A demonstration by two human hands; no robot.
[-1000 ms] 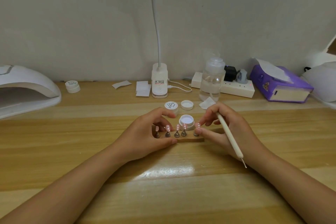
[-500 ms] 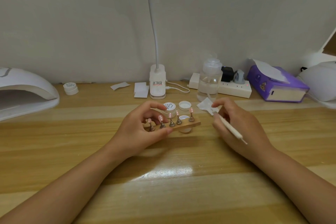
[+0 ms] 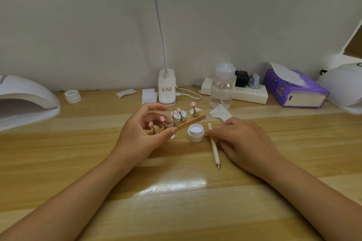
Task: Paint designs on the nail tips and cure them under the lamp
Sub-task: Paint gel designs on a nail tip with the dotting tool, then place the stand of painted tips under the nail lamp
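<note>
The left hand (image 3: pixel 141 133) is pinching the wooden holder (image 3: pixel 188 122) between thumb and fingers and has lifted it off the table (image 3: pixel 98 162), tilted, where a second ago it was sitting flat. The five pink nail tips (image 3: pixel 193 104) on their pegs are each showing white dots. The right hand (image 3: pixel 241 139) is lying relaxed, fingers loose, having laid down the dotting tool (image 3: pixel 215 146), which is now resting on the wood just beside it, next to the open gel pot (image 3: pixel 195 132). To me this is looking like the painting is finished. The curing lamp (image 3: pixel 25 100) is waiting well apart at the far left.
</note>
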